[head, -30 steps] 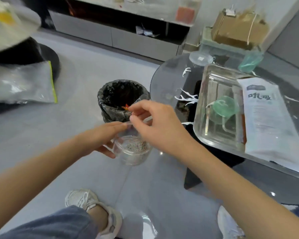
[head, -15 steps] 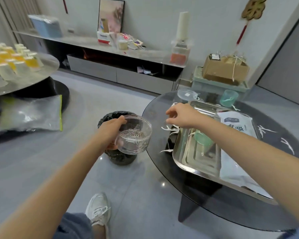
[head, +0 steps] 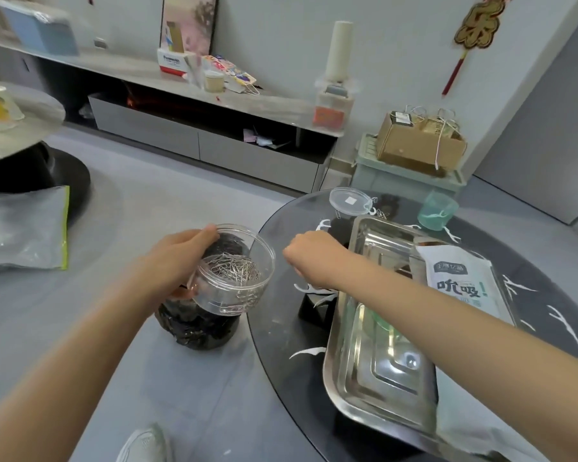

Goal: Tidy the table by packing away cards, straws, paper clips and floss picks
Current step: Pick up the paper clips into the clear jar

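Observation:
My left hand [head: 172,258] grips a clear round jar [head: 236,278] holding a heap of silver paper clips [head: 236,270], tilted, just off the table's left edge. Over the dark glass table [head: 277,331], my right hand [head: 311,258] hovers with its fingers curled down and away from me; what they hold is hidden. White floss picks lie scattered around it [head: 324,225], beneath my wrist [head: 309,288] and on the right side [head: 561,320]. The jar's clear lid [head: 349,201] lies at the far edge with loose paper clips [head: 381,214] beside it. A white straw packet [head: 461,278] lies in the steel tray [head: 374,378].
A bin lined with a black bag [head: 197,325] stands on the floor under the jar. A teal cup [head: 437,210] sits at the table's far edge. Another round table [head: 17,128] and a plastic bag [head: 24,228] are at the left.
My right hand left the jar's rim and moved right over the table among the floss picks. My left hand lifted and tilted the jar. My view rose from the floor.

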### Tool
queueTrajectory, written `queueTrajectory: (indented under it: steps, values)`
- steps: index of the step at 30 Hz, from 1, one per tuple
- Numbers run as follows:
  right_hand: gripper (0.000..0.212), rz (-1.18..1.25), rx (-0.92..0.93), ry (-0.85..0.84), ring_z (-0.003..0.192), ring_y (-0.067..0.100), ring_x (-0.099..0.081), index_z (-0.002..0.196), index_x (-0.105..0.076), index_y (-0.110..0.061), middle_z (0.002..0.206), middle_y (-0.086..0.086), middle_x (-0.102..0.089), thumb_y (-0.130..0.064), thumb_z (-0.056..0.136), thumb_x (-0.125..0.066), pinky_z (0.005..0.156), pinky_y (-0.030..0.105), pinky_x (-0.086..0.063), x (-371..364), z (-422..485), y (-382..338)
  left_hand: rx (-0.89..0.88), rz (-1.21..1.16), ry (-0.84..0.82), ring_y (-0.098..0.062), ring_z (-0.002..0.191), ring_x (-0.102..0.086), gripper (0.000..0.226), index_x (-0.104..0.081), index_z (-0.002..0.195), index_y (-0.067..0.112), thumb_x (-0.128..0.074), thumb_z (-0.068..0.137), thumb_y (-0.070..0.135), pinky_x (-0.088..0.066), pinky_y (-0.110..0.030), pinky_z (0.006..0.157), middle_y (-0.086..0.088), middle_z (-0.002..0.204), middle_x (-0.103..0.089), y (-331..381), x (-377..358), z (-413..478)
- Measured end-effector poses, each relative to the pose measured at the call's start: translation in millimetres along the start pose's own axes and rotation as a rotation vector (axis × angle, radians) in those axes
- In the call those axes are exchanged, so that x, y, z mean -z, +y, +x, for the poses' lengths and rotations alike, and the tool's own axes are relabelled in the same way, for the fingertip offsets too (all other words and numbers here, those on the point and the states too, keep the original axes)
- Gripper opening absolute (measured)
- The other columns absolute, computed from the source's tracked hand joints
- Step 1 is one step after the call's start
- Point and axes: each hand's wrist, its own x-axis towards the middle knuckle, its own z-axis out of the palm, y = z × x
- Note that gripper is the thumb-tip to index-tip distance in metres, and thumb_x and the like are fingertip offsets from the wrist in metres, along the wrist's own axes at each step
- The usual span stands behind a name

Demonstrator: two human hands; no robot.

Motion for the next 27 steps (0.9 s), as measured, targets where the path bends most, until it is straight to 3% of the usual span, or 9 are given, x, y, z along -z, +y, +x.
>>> queueTrajectory:
  steps: [3,6,8,11,13,17,21,23,27]
  values:
    - [0.034,0.014,-0.026,-0.016,0.072,0.026,-0.046,0.062,-0.029,-0.011,0.083,0.010,-0.051,0.002,0.080,-0.055,0.055,0.029,-0.031,5,3,-1,0.017,-0.001,-0.024,-0.012,0.049,-0.054,0.027,-0.061,0.098,0.030,-0.041,0.096,0.048,-0.047,-0.024,0.049,-0.002,0.080,-0.060,2,-9,0]
    - [0.007,0.254,-0.131,0.046,0.087,0.031,-0.059,0.084,-0.056,-0.006,0.097,0.013,-0.063,-0.002,0.080,-0.052,0.065,0.031,-0.040,1,5,5,0.062,-0.031,-0.052,-0.003,0.028,-0.045,0.025,-0.058,0.086,0.033,-0.041,0.097,0.047,-0.044,-0.018,0.039,-0.006,0.074,-0.055,1,-15,-1]
    - [0.016,0.551,-0.252,0.223,0.090,0.028,-0.062,0.090,-0.065,-0.009,0.093,0.010,-0.067,-0.006,0.080,-0.053,0.073,0.032,-0.048,4,-2,8,0.062,-0.018,-0.071,-0.006,0.031,-0.047,0.026,-0.058,0.086,0.033,-0.040,0.097,0.049,-0.045,-0.018,0.039,-0.008,0.076,-0.055,0,-17,-2]
    - [0.011,1.001,-0.373,0.514,0.074,0.013,-0.064,0.080,-0.070,-0.011,0.075,0.001,-0.068,-0.005,0.077,-0.061,0.075,0.025,-0.052,33,-28,16,0.057,-0.003,-0.090,-0.015,0.044,-0.051,0.026,-0.058,0.088,0.035,-0.039,0.096,0.051,-0.047,-0.020,0.044,-0.011,0.080,-0.058,3,-21,-7]
    - [0.010,1.149,-0.321,0.542,0.068,0.010,-0.064,0.077,-0.069,-0.015,0.069,-0.001,-0.068,-0.006,0.077,-0.065,0.072,0.020,-0.053,55,-51,21,0.054,-0.013,-0.108,-0.016,0.048,-0.050,0.027,-0.060,0.091,0.033,-0.039,0.096,0.049,-0.048,-0.020,0.043,-0.012,0.083,-0.059,8,-25,-11]
    - [0.010,1.188,-0.208,0.474,0.068,0.009,-0.069,0.080,-0.072,-0.014,0.071,0.001,-0.072,-0.005,0.080,-0.068,0.072,0.019,-0.056,65,-91,22,-0.009,0.024,-0.170,-0.019,0.059,-0.051,0.037,-0.061,0.112,0.027,-0.036,0.097,0.050,-0.048,-0.020,0.041,-0.004,0.102,-0.062,19,-43,-23]
    - [0.008,1.353,-0.326,0.598,0.075,0.015,-0.072,0.087,-0.074,-0.011,0.078,0.007,-0.074,-0.008,0.085,-0.067,0.076,0.027,-0.058,50,-117,40,-0.046,-0.005,-0.169,-0.019,0.057,-0.049,0.041,-0.061,0.115,0.022,-0.034,0.098,0.049,-0.046,-0.026,0.045,-0.008,0.106,-0.061,28,-53,-30]
    - [0.011,1.223,-0.425,0.517,0.079,0.011,-0.071,0.092,-0.075,-0.014,0.084,0.001,-0.074,-0.012,0.086,-0.067,0.081,0.027,-0.057,40,-132,59,-0.054,-0.006,-0.178,-0.019,0.056,-0.049,0.042,-0.061,0.114,0.022,-0.033,0.098,0.049,-0.045,-0.027,0.048,-0.006,0.102,-0.060,27,-53,-31]
    - [0.030,0.804,-0.408,0.002,0.093,0.010,-0.064,0.113,-0.069,-0.017,0.107,-0.002,-0.070,-0.027,0.084,-0.069,0.086,0.024,-0.052,5,-161,76,-0.045,0.064,-0.201,-0.017,0.051,-0.047,0.040,-0.063,0.110,0.025,-0.034,0.098,0.050,-0.042,-0.024,0.047,-0.008,0.094,-0.063,23,-58,-30]
